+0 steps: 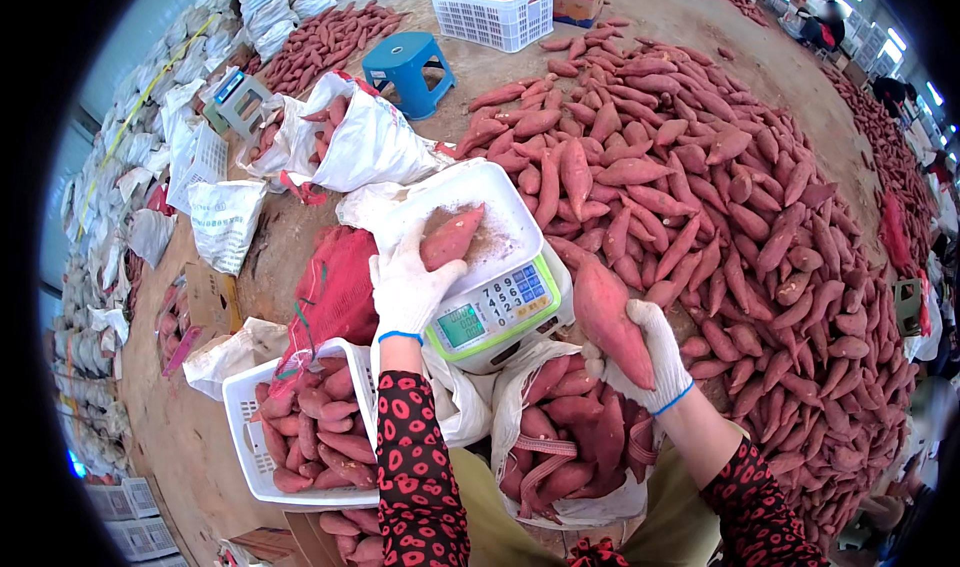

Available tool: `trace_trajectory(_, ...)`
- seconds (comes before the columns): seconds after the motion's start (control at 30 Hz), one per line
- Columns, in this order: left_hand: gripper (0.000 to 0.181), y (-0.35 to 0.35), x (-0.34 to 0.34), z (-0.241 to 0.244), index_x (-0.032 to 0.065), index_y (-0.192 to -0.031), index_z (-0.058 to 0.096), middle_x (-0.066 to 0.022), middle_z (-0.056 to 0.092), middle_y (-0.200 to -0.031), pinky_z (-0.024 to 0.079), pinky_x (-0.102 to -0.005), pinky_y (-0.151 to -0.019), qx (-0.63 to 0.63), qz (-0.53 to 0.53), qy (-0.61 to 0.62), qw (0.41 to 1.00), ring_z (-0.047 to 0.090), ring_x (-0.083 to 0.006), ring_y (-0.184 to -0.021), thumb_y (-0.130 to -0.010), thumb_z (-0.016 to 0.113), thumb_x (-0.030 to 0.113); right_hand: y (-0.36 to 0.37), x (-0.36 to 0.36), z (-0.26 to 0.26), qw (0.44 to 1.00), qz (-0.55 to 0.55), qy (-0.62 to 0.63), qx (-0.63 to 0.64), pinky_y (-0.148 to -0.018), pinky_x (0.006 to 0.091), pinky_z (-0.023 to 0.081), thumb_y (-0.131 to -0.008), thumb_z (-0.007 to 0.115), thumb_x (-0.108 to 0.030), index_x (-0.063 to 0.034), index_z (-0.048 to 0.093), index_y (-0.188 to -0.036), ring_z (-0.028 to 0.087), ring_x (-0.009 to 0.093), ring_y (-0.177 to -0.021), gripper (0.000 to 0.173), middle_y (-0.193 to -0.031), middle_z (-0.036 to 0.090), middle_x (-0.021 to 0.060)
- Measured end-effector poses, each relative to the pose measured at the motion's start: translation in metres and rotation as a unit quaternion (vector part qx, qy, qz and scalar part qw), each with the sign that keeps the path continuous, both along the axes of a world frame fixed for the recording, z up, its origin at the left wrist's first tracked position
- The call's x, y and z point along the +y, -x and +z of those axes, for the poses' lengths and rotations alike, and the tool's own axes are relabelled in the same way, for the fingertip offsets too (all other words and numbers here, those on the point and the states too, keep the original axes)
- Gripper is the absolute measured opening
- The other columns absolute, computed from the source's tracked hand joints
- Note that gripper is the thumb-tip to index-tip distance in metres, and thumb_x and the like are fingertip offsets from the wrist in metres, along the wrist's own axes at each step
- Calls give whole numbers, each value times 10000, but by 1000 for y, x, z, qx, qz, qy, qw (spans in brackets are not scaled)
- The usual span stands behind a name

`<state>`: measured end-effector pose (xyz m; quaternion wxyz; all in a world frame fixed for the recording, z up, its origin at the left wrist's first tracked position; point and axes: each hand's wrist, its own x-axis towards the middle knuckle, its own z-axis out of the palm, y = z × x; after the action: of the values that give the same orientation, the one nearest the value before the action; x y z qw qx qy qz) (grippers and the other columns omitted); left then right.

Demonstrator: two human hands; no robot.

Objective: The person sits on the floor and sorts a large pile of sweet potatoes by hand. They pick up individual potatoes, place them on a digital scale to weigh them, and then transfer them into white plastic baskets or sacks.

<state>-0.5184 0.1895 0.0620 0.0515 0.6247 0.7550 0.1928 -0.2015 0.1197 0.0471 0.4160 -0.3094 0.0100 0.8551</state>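
Observation:
My left hand (411,285), in a white glove, grips a red-skinned sweet potato (453,238) over the white tray (504,225) of a digital scale (491,308). Brown dirt lies scattered in the tray. In my gloved right hand (660,357) is a larger sweet potato (611,313), held just right of the scale. Below the scale, between my knees, stands an open white woven sack (514,417) of sweet potatoes with a strap across them. A white plastic basket (241,436) at the lower left holds more, beside a red mesh bag (334,285).
A large pile of sweet potatoes (697,169) covers the floor at right. Ahead are a blue stool (409,75), a filled white sack (375,135) and a white crate (491,19). Stacked sacks (161,94) line the left side. Other people sit far off at upper right.

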Motion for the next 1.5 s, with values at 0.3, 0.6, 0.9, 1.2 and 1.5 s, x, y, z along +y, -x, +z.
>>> trace_trajectory(0.3, 789, 10, 1, 12, 41, -1391, 524, -248, 582, -1325, 419, -474, -1027, -130, 61, -21, 989, 537, -395, -1245, -858, 580, 619, -7, 29, -3, 996, -33, -65, 48, -813, 455, 576, -927, 551, -378, 1, 483, -1330, 646, 323, -997, 557, -1187, 621, 186)
trace_trajectory(0.6, 815, -4, 3, 22, 56, -1386, 530, -223, 586, -1329, 415, -465, -1044, -99, 56, 25, 993, 535, -393, -1241, -801, 651, 610, -6, 25, 17, 988, -37, -113, 96, -981, 471, 503, -941, 538, -498, -21, 371, -1460, 588, 355, -1143, 725, -1348, 541, 217)
trace_trajectory(0.9, 854, -11, 4, 16, 136, -1453, 460, -221, 571, -1342, 418, -455, -1067, -77, 3, 80, 994, 525, -388, -1258, -704, 766, 408, -7, 27, 5, 986, -12, -132, 101, -1003, 483, 463, -887, 547, -624, -21, 389, -1450, 563, 379, -1167, 840, -1357, 538, 209)
trace_trajectory(1.2, 680, -135, -14, 16, 66, -1472, 421, -194, 462, -1477, 315, -369, -1156, -414, -234, 59, 878, 415, -302, -1398, -907, 654, 366, 5, 31, 9, 976, -137, -163, 53, -1140, 490, 341, -932, 433, -674, -56, 369, -1479, 459, 363, -1319, 827, -1466, 452, 163)
trace_trajectory(1.5, 951, -185, -39, 8, 11, -1474, 357, -177, 486, -1414, 414, -375, -1076, -587, -137, 210, 770, 503, -277, -1288, -733, 825, 382, -11, 33, -29, 794, -53, -363, -485, -1123, 404, 379, -993, 536, -404, -60, 266, -1536, 447, 256, -1351, 698, -1502, 411, 119)
